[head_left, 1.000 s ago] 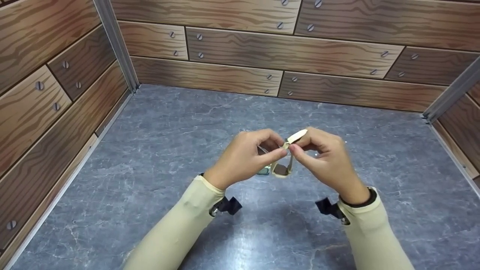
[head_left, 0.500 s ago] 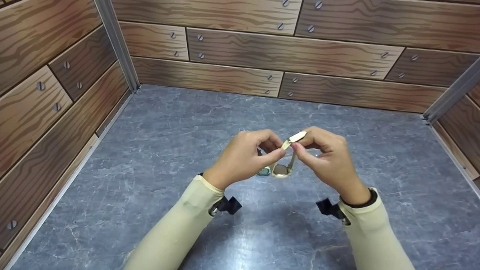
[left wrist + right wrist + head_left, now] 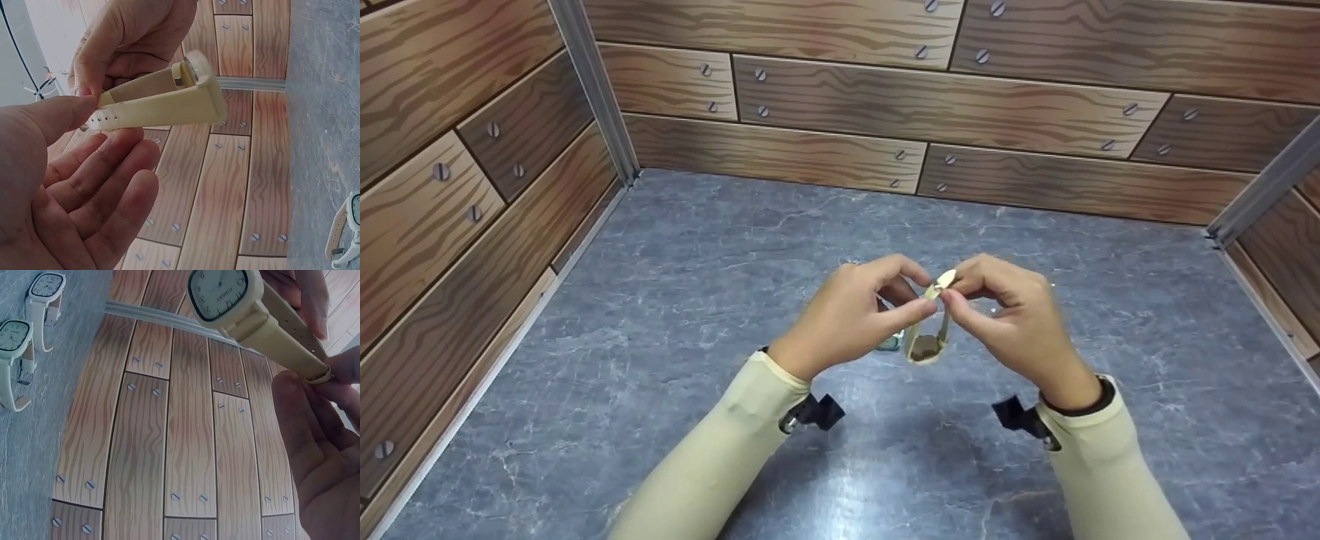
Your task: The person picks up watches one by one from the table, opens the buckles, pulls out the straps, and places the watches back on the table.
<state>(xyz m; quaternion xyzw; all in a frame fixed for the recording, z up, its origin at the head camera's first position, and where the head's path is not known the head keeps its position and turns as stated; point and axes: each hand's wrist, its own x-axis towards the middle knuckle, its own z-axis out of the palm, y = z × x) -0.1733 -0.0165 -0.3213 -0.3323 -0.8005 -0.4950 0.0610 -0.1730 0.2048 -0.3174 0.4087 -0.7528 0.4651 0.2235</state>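
A cream wristwatch (image 3: 926, 360) hangs in a loop between the two hands, above the table. In the left wrist view its strap (image 3: 163, 111) has a row of holes, and the buckle end is partly covered by fingers. My left hand (image 3: 859, 311) pinches the strap near these holes with thumb and finger, the other fingers loosely bent. Opposite it, my right hand (image 3: 1009, 311) pinches the strap's other end between thumb and fingertips. The right wrist view shows the squarish white dial (image 3: 222, 291) and a strap loop beside the fingertips.
Two more pale watches lie on the grey marbled table, one watch (image 3: 46, 286) beside another watch (image 3: 14, 336). Part of one table watch (image 3: 889, 343) shows beneath the left hand. Wood-patterned walls (image 3: 825, 97) enclose the back and sides.
The pale strap tip between the fingers has turned and shows shorter than before. The watch case hangs slightly lower and tilts differently. Both hands stay nearly in place.
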